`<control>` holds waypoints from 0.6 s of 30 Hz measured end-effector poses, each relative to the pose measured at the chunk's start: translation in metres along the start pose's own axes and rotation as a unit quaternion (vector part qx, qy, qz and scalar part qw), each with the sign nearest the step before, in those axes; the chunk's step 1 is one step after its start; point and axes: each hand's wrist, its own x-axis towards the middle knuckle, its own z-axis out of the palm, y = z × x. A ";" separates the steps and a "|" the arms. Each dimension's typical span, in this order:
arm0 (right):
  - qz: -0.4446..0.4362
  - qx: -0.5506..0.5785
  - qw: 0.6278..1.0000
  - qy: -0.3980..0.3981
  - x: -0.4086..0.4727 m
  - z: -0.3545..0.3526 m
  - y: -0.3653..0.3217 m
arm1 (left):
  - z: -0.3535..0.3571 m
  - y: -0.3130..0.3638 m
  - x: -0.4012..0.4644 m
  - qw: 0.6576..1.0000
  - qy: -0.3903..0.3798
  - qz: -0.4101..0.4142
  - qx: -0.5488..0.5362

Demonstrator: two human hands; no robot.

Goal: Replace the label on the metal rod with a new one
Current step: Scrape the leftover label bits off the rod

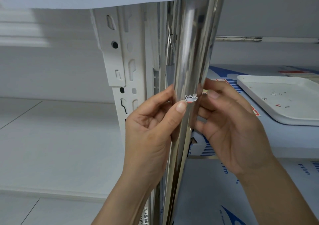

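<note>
Fingers of both hands curl round the rod (189, 69); left hand (151, 129) thumb presses the torn label (190, 99), right hand (229, 126) beside it.

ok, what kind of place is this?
Likely a storeroom or workshop, not certain. A white slotted shelving upright stands beside the metal rod, the shelf surface carries printed protective film, and a white tray on it holds small scraps.
</note>
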 end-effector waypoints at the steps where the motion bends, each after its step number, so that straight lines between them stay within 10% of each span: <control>1: 0.001 0.000 1.000 -0.001 0.000 0.000 0.000 | 0.000 0.000 0.000 1.000 0.002 0.001 0.002; 18: 0.007 0.012 1.000 -0.010 0.000 -0.001 -0.001 | 0.000 0.001 0.000 1.000 -0.018 0.018 -0.001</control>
